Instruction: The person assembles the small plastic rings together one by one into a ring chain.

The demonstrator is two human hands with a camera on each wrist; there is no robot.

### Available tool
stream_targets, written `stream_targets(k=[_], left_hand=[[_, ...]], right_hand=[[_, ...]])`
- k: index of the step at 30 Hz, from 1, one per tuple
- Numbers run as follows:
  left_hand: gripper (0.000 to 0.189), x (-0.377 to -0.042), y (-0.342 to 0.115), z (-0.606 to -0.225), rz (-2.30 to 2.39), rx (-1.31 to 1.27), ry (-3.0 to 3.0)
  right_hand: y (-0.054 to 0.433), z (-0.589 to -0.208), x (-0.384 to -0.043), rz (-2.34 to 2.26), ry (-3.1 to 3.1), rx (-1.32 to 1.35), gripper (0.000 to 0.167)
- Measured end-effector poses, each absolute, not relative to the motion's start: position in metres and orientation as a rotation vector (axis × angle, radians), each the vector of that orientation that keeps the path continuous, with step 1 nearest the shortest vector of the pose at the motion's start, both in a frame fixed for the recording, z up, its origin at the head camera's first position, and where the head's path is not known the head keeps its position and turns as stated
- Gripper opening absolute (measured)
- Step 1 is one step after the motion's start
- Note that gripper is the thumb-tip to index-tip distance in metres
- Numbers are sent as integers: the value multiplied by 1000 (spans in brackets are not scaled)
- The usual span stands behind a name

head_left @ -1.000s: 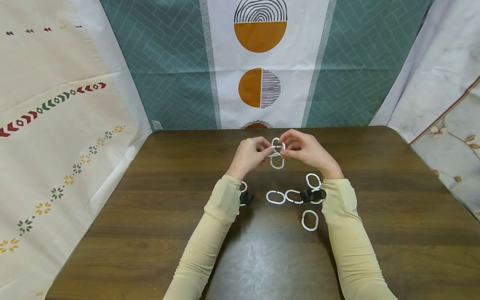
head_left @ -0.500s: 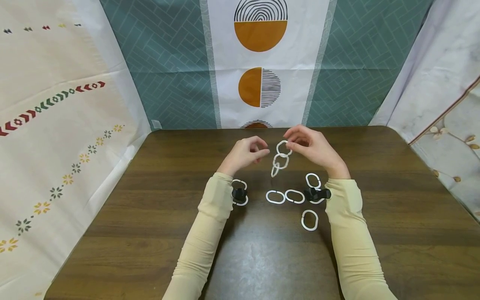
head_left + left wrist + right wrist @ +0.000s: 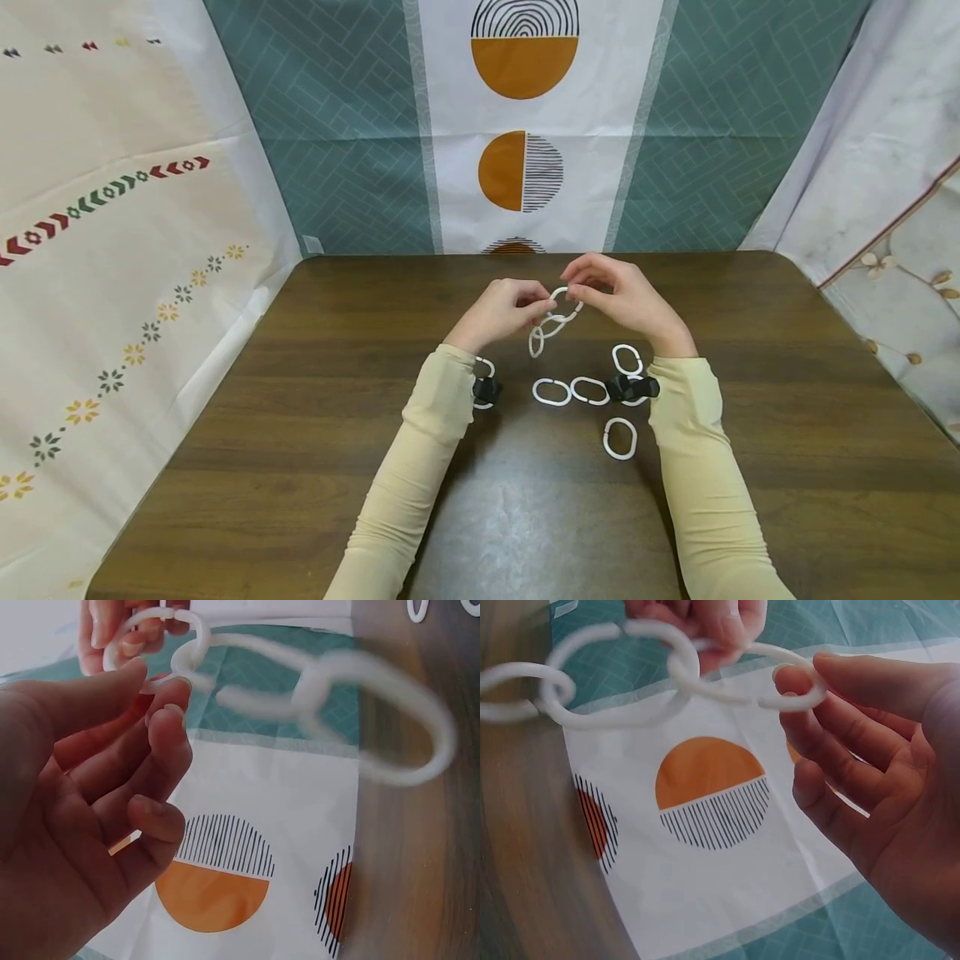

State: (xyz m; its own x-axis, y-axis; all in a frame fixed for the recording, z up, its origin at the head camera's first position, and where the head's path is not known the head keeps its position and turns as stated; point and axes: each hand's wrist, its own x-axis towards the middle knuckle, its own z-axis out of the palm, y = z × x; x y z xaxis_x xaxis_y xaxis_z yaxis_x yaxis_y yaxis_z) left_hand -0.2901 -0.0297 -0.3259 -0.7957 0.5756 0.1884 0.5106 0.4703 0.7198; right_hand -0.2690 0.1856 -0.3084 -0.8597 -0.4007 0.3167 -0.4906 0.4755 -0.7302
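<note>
Three white plastic oval links hang joined as a short chain between my hands, above the far half of the table. My right hand point(image 3: 626, 302) pinches the end link point(image 3: 787, 703) between thumb and fingers. My left hand point(image 3: 501, 313) pinches the same link near where the middle link point(image 3: 619, 720) joins it. A small gap shows in the end link's side. Past the middle link dangles the third link point(image 3: 514, 671), blurred in the left wrist view. My left fingertips point(image 3: 166, 724) partly hide the joint.
Several loose links lie on the brown wooden table point(image 3: 315, 400), among them one link point(image 3: 552, 405) in the middle and a nearer link point(image 3: 606, 439). Black wrist cameras point(image 3: 630, 389) partly cover others. Patterned cloths point(image 3: 337, 167) stand behind and beside the table.
My left hand let go of the chain, moved left, then came back right and pinches the end link again. The chain's lower links have swung left. My right hand kept its hold.
</note>
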Motion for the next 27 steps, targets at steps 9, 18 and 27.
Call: stream_targets(k=[9,18,27], left_hand=[[16,-295,-37,-321,1363,923,2719],[15,-296,-43,-319,1445,869,2746],[16,-297,-43,-317,1435,878,2722]], right_hand=[[195,-308,-280,1241,-2744,760,23],[222,-337,-292,709,-3104,995,33],[231,-362,-291,489,-3328,886,60]])
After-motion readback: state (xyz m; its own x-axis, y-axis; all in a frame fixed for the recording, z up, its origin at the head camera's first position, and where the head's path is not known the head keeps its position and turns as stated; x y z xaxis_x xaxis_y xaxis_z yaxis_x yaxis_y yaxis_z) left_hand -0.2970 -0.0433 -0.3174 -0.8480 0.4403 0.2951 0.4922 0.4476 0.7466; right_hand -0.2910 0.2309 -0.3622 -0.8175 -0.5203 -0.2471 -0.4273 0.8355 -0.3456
